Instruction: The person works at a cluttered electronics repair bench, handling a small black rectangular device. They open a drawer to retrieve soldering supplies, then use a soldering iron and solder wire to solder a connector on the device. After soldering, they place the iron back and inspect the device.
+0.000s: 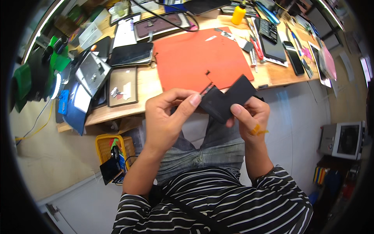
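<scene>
Held up over the bench's front edge is a flat black L-shaped battery (224, 102), tilted, with a notch in its upper side. A thin strip ending in a small dark connector (207, 73) sticks out from its upper left corner. My right hand (251, 117) grips the lower right part, thumb on top and fingers underneath. At the battery's left end, my left hand (171, 111) pinches the edge between thumb and forefinger. Behind both hands lies an orange-red work mat (194, 54). A piece of yellow tape (258, 130) sticks to my right hand near the wrist.
Tablets and phone parts, among them a black tablet (132, 54), crowd the bench's left side. Toward the right lie red-handled pliers (257, 48), a calculator (268, 30) and a phone (294, 58). A yellow bottle (238, 15) stands behind the mat. Below left is a yellow basket (103, 148).
</scene>
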`<move>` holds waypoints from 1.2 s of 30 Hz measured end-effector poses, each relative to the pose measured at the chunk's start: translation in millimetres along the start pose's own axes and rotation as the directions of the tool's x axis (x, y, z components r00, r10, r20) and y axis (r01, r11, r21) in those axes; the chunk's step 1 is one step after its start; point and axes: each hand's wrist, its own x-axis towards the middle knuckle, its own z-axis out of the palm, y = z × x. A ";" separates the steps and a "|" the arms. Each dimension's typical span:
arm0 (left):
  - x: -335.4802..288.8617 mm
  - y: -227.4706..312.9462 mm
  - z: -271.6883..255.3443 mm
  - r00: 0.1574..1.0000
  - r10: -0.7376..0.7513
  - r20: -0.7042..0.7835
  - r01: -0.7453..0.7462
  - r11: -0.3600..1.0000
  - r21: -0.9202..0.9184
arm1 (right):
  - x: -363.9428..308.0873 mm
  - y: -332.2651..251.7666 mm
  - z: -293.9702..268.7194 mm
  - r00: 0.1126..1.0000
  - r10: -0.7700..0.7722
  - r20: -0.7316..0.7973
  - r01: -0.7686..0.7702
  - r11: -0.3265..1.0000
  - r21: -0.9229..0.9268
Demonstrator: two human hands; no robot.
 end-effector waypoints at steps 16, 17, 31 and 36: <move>-2.3 -17.6 4.8 0.996 0.024 -0.082 -0.024 1.000 0.000 | 4.0 9.7 0.4 0.999 0.016 -0.047 -0.018 0.999 -0.034; -3.0 -18.4 4.9 0.996 0.023 -0.084 -0.024 1.000 -0.016 | 4.3 11.8 -0.2 0.999 0.003 -0.033 -0.003 1.000 -0.025; 4.8 -23.1 18.2 0.947 0.228 0.228 -0.240 0.970 0.028 | 6.2 60.6 -5.8 0.600 -0.070 0.797 -0.783 0.152 0.602; 8.6 -17.0 15.6 0.951 -0.140 0.276 0.224 0.927 -0.300 | -0.2 62.0 6.5 0.557 -0.135 0.820 -0.826 0.016 0.563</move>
